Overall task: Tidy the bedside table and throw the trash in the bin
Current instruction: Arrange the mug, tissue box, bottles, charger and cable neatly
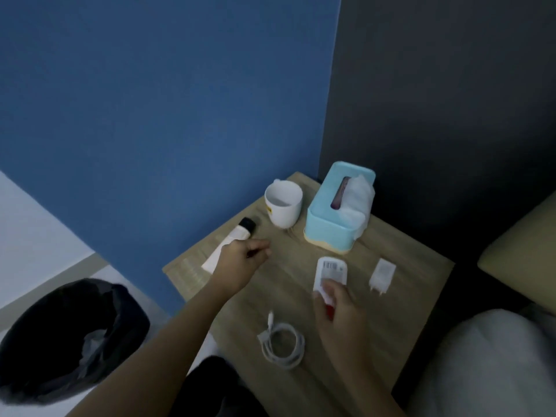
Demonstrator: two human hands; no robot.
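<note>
two grips: right grip (337, 308) pinches a labelled white box (331, 270), hiding its end; left grip (243, 257) loosely curled, empty.

blue tissue box (329, 233), white mug (284, 206)

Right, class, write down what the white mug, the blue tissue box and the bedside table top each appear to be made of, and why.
The white mug looks like glazed ceramic: thick rim, smooth soft sheen. The blue tissue box is likely moulded plastic, matt: rounded corners, uniform colour. The bedside table top is wood or wood-look laminate, matt: pale streaky grain; which, I cannot tell.
</note>
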